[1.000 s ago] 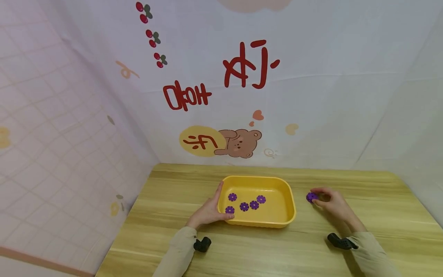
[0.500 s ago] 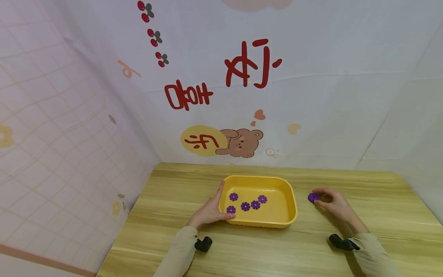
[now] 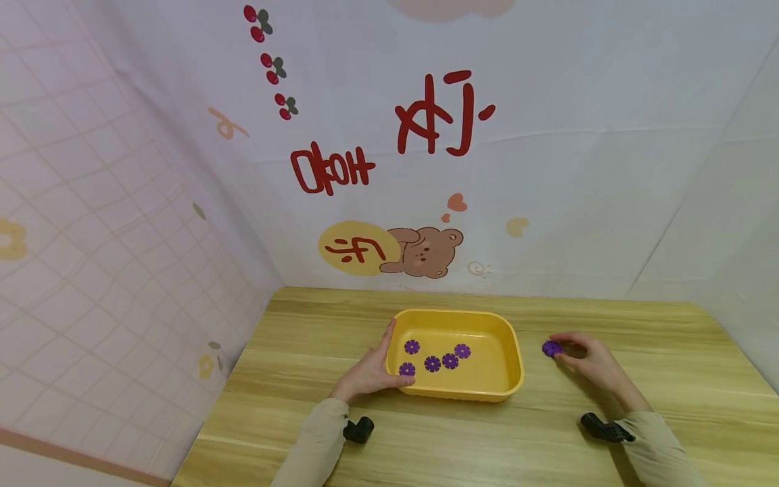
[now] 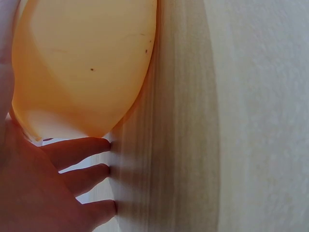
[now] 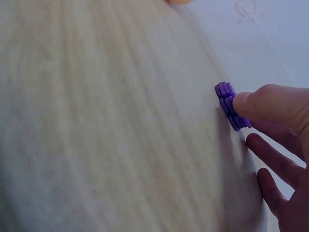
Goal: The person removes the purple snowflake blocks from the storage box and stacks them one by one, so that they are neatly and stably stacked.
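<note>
At the left end of a yellow plastic tray [image 3: 487,392], my left hand [image 3: 365,372] rests with the thumb over the near rim and the index finger along the left side. In the left wrist view, the other fingers [image 4: 79,179] are spread nearly straight, tips on the tabletop beside the tray wall. My right hand [image 3: 593,358] pinches a small stack of purple snowflake discs [image 3: 552,348] between thumb and fingers, right of the tray. The right wrist view shows that stack [image 5: 231,106] edge-on, low by the tabletop; whether it touches is unclear. Several purple discs [image 3: 432,364] lie flat inside the tray.
The wooden table [image 3: 462,439] ends at a white printed cloth wall [image 3: 578,203] behind and at the sides. Black wrist devices [image 3: 359,430] sit at both cuffs. The right wrist view catches an edge of the tray [image 5: 181,1] at the top.
The head view has shifted slightly. The disc stack in my right hand has tipped a little, its discs lying flatter now. My left hand stays at the tray's left end.
</note>
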Available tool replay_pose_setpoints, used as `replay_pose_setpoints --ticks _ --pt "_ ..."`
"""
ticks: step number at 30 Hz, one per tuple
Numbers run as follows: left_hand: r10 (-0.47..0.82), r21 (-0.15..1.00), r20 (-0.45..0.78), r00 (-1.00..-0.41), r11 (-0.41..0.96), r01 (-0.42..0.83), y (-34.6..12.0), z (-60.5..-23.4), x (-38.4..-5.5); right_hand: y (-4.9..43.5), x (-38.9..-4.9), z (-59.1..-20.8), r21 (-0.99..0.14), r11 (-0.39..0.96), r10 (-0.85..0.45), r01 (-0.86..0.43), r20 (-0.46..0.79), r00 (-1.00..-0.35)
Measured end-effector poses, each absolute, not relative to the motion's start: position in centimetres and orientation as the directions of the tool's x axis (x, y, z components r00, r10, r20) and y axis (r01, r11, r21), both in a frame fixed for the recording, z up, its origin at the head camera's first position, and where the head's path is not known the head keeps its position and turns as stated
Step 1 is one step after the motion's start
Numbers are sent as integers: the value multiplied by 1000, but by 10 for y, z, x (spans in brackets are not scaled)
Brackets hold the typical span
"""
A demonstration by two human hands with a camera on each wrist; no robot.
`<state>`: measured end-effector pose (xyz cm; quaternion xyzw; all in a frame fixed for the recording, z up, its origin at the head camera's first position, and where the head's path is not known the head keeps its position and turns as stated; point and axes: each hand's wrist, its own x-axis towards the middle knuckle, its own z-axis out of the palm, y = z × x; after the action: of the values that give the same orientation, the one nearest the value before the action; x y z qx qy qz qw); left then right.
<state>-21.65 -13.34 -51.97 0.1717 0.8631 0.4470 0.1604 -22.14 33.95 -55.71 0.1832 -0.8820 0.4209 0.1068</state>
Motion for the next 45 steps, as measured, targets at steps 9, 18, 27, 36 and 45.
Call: replay_pose_setpoints --ticks 9,18,27,36,45 --pt "447 823 -115 -887 543 167 -133 -520 -216 338 -221 -561 -694 578 -243 -430 357 -902" --pt "449 821 -113 -886 545 171 -133 -521 -216 339 -221 -563 -696 563 -250 -446 371 -894" --pt "453 814 -110 -885 552 181 -133 -522 -216 341 -220 -560 -708 561 -253 -429 347 -903" --pt "454 817 -99 -886 546 188 -133 -523 -217 331 -225 -539 -694 597 -281 -402 289 -915" --pt "459 809 -95 -883 553 200 -134 -524 -217 304 -242 -513 -642 550 -408 -534 351 -843"
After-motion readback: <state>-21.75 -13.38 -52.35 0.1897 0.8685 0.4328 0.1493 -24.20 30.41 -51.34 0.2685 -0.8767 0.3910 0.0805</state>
